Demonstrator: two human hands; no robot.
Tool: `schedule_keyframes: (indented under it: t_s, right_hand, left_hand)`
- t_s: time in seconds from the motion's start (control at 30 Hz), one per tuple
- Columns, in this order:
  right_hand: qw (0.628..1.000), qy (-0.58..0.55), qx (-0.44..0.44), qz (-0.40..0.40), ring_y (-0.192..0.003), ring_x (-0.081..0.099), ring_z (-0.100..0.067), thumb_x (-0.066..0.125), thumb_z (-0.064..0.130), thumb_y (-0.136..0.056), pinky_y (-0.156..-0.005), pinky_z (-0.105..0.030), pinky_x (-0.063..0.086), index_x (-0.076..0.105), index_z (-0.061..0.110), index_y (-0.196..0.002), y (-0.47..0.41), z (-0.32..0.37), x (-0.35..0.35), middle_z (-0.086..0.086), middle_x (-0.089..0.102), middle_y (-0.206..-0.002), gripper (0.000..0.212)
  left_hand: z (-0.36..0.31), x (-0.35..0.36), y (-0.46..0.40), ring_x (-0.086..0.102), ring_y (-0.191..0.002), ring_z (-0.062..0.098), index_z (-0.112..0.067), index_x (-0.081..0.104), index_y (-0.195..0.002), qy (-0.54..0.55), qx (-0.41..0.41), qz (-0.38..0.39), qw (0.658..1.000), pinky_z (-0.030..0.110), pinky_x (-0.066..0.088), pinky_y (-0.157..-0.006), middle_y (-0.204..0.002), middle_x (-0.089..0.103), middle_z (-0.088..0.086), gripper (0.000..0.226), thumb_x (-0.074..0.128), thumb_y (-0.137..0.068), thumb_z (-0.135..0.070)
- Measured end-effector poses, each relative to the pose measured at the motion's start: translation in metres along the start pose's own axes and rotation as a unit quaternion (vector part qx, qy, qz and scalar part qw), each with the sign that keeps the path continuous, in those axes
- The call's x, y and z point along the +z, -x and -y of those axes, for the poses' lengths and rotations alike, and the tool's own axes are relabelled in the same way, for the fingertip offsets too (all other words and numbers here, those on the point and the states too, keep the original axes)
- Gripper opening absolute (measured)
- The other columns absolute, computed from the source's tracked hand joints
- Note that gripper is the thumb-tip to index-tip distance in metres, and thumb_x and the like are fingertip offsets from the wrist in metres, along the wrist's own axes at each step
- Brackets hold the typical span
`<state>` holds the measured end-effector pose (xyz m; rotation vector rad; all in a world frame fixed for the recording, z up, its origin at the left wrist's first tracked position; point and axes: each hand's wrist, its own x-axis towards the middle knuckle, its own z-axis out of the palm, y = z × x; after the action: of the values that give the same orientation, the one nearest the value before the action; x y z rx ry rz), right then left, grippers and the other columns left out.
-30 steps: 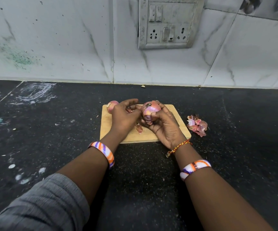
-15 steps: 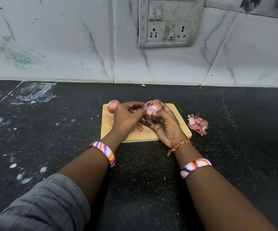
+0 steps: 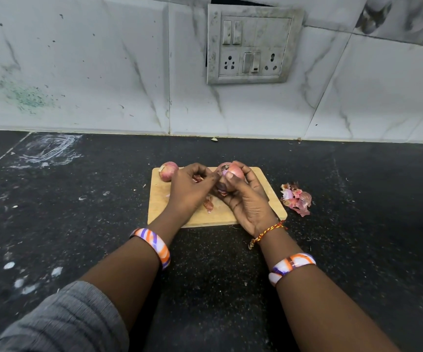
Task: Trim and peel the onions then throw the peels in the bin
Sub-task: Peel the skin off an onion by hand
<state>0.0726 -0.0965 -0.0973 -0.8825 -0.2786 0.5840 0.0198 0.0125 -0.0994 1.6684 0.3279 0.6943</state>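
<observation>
**Inspector:** Where is the onion being worked?

**Assistant:** The onion is held above the far part of the cutting board. The right hand cups it, fingers curled round it. The left hand pinches at its skin near the top.

**Inspector:** Other items?

**Assistant:** A second onion sits at the board's far left corner. A loose peel lies on the board between the hands. A pile of peels rests on the black counter, just right of the board.
</observation>
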Motion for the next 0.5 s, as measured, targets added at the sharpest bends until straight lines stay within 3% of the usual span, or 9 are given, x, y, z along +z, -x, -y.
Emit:
schedule_keyframes:
  t_s: [0.1, 0.2, 0.37, 0.43, 0.5]
  right_hand:
    - [1.0, -0.023, 0.002, -0.008, -0.099, 0.057, -0.028, 0.049, -0.003, -0.088, -0.082, -0.044, 0.051, 0.053, 0.013, -0.105, -0.0022, -0.001, -0.0012, -0.025, 0.044, -0.133, 0.023]
    - [1.0, -0.01, 0.007, -0.009, -0.1, 0.057, -0.028, 0.049, -0.004, -0.089, -0.082, -0.043, 0.051, 0.054, 0.013, -0.103, -0.0018, -0.0003, -0.0004, -0.022, 0.047, -0.128, 0.023]
    - [1.0, -0.018, 0.02, -0.013, -0.091, 0.059, -0.027, 0.048, 0.001, -0.091, -0.073, -0.039, 0.056, 0.051, 0.009, -0.113, 0.0001, 0.0015, 0.0021, -0.018, 0.053, -0.115, 0.023]
    - [0.998, -0.049, 0.023, -0.023, -0.091, 0.06, -0.029, 0.047, 0.01, -0.093, -0.064, -0.035, 0.06, 0.042, 0.003, -0.13, 0.0009, 0.0018, 0.003, -0.023, 0.051, -0.117, 0.037]
    - [0.999, -0.04, 0.02, -0.028, -0.085, 0.064, -0.028, 0.045, 0.023, -0.095, -0.059, -0.031, 0.06, 0.036, -0.004, -0.135, 0.001, 0.002, 0.0035, -0.028, 0.055, -0.111, 0.049]
  left_hand:
    - [0.0027, -0.0005, -0.0017, 0.059, -0.051, -0.002, -0.007, 0.064, -0.078, -0.018, 0.013, 0.007, 1.0, 0.011, 0.047, -0.05, -0.067, 0.062, -0.006, 0.005, 0.063, -0.083, -0.006]
    - [0.0047, -0.0017, -0.0038, 0.056, -0.06, -0.003, -0.012, 0.065, -0.074, -0.036, 0.012, 0.006, 0.999, 0.009, 0.046, -0.06, -0.069, 0.061, -0.005, 0.011, 0.062, -0.082, -0.005]
    - [0.0045, -0.0007, -0.0041, 0.051, -0.053, 0.005, -0.008, 0.059, -0.072, -0.052, -0.017, -0.02, 0.998, 0.02, 0.041, -0.051, -0.063, 0.055, -0.002, 0.012, 0.057, -0.084, -0.005]
    - [0.0046, -0.001, -0.0041, 0.047, -0.039, 0.004, -0.009, 0.055, -0.071, -0.008, -0.05, -0.032, 0.998, 0.017, 0.035, -0.04, -0.059, 0.052, 0.002, 0.014, 0.056, -0.085, -0.004]
    - [0.0067, -0.0017, -0.0046, 0.046, -0.038, 0.008, -0.012, 0.052, -0.066, 0.016, -0.07, -0.043, 0.997, 0.017, 0.033, -0.04, -0.06, 0.054, 0.004, 0.019, 0.058, -0.083, -0.004]
